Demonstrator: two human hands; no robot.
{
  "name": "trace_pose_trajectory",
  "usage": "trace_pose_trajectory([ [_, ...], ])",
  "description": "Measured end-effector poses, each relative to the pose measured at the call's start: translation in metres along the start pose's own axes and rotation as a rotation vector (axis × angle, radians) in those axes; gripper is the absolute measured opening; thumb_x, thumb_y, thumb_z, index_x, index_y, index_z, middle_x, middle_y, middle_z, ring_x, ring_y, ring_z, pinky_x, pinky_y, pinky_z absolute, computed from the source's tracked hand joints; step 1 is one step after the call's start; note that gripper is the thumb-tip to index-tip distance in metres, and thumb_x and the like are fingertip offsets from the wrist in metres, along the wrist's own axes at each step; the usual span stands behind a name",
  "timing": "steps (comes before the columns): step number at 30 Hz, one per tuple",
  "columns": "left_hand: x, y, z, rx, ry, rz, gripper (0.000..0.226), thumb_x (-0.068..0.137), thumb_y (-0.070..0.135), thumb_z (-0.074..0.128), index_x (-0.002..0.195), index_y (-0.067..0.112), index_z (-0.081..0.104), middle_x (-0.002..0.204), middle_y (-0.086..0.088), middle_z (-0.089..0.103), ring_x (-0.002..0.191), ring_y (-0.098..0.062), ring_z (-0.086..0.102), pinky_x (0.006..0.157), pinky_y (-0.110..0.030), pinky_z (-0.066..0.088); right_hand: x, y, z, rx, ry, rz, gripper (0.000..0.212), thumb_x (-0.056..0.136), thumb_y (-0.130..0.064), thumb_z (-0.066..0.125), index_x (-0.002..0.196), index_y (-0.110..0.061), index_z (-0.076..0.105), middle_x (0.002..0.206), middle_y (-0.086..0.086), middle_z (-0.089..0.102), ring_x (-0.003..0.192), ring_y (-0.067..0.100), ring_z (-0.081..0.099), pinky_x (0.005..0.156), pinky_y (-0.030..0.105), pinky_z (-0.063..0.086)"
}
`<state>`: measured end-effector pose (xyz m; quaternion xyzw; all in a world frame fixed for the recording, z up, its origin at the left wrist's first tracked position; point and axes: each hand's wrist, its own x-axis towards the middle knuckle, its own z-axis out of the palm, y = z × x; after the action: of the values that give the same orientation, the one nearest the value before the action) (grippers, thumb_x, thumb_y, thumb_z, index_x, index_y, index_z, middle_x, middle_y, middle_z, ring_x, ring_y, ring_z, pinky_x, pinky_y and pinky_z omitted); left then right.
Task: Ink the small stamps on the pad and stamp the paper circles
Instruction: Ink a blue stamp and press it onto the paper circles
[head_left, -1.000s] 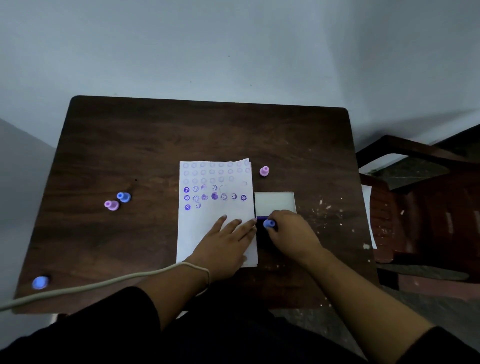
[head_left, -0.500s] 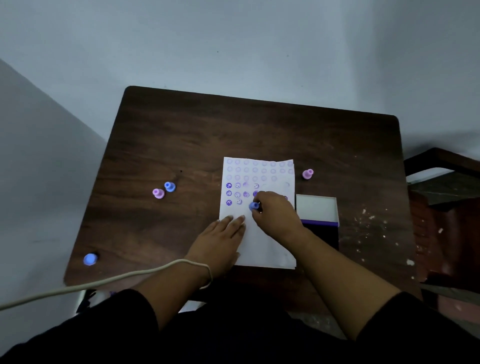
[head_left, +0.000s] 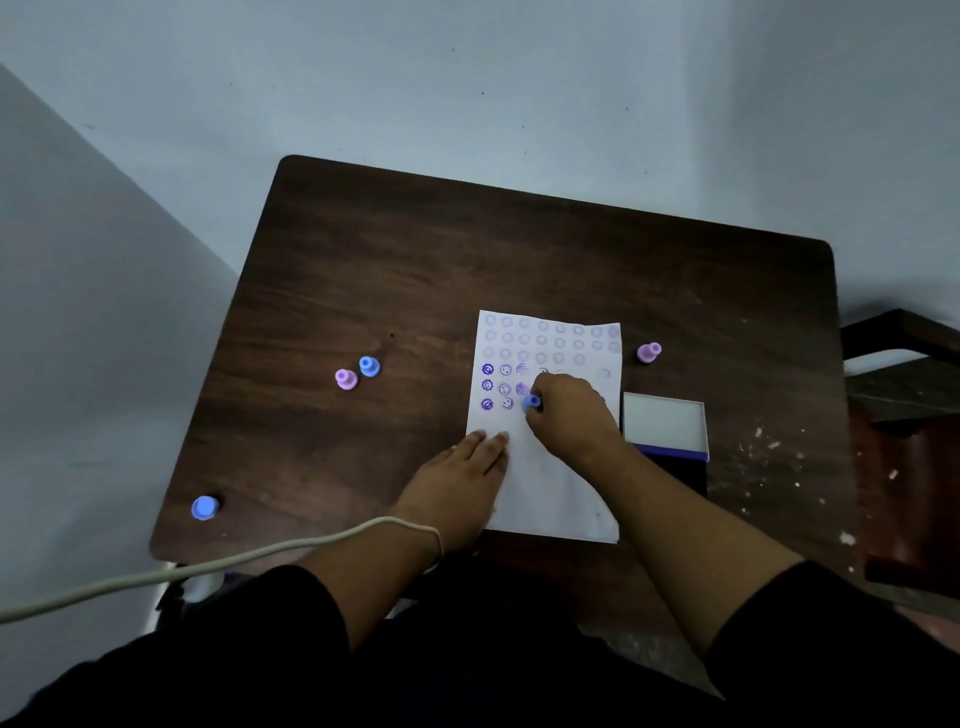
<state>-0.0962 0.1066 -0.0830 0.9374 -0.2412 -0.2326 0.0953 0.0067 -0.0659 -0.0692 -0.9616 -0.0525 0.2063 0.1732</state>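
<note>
Pressing a small blue plastic stamp (head_left: 532, 402) onto the white paper sheet printed with rows of circles (head_left: 550, 483), the right hand (head_left: 569, 410) has its grip clenched around the stamp's body, fingers bunched low over it, probably so the face lands flat inside one circle. The stamp sits in the third column of the lowest inked row, just at 3 o'clock of a smiley print. The left hand (head_left: 457, 491) lies flat and released at the sheet's 7 o'clock edge, fingertips on the paper; it grasps nothing and seems there to keep the sheet from sliding under the press.

At 3 o'clock of the paper, just beside it, stands the open ink pad with its white lid raised and purple edge (head_left: 665, 428), close enough for a short reach when re-inking. Spare stamps wait apart: a pink stamp (head_left: 648, 353) at the sheet's 2 o'clock corner, a pink and blue pair (head_left: 357, 372) well off at 9 o'clock, and another blue stamp (head_left: 204, 507) near the 8 o'clock corner. The upper three rows of circles look unstamped, so much of the work remains.

Everything rests on a dark brown wood-grain surface (head_left: 519, 249), flecked with pale specks toward 4 o'clock. Plain grey-blue walls meet behind it, the light is dim, and a pale cable (head_left: 208, 571) crosses the left wrist.
</note>
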Motion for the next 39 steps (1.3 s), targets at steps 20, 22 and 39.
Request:
trace_pose_trajectory([
  [20, 0.002, -0.008, 0.007, 0.006, -0.024, 0.069, 0.062, 0.090, 0.023, 0.063, 0.145, 0.001, 0.046, 0.157, -0.018, 0.038, 0.139, -0.042, 0.042, 0.101, -0.055, 0.049, 0.012, -0.007, 0.006, 0.017, -0.045, 0.017, 0.012, 0.095, -0.024, 0.066, 0.096, -0.012, 0.065, 0.093, 0.008, 0.069, 0.083, 0.022, 0.063, 0.078, 0.033, 0.052],
  [22, 0.003, -0.008, 0.008, 0.001, -0.020, 0.074, 0.061, 0.092, 0.022, 0.060, 0.147, 0.001, 0.043, 0.159, -0.019, 0.035, 0.140, -0.043, 0.039, 0.105, -0.056, 0.046, 0.011, -0.007, 0.007, 0.020, -0.042, 0.021, 0.012, 0.095, -0.024, 0.065, 0.097, -0.013, 0.065, 0.094, 0.007, 0.069, 0.084, 0.021, 0.063, 0.079, 0.035, 0.054],
  [39, 0.003, -0.006, -0.013, -0.021, -0.053, 0.042, 0.066, 0.100, 0.031, 0.050, 0.156, 0.009, 0.024, 0.168, -0.005, 0.010, 0.152, -0.030, 0.013, 0.119, -0.040, 0.026, 0.000, 0.023, -0.030, 0.150, 0.199, 0.168, 0.010, 0.089, -0.024, 0.068, 0.087, -0.014, 0.066, 0.083, 0.002, 0.070, 0.075, 0.021, 0.064, 0.069, 0.035, 0.054],
])
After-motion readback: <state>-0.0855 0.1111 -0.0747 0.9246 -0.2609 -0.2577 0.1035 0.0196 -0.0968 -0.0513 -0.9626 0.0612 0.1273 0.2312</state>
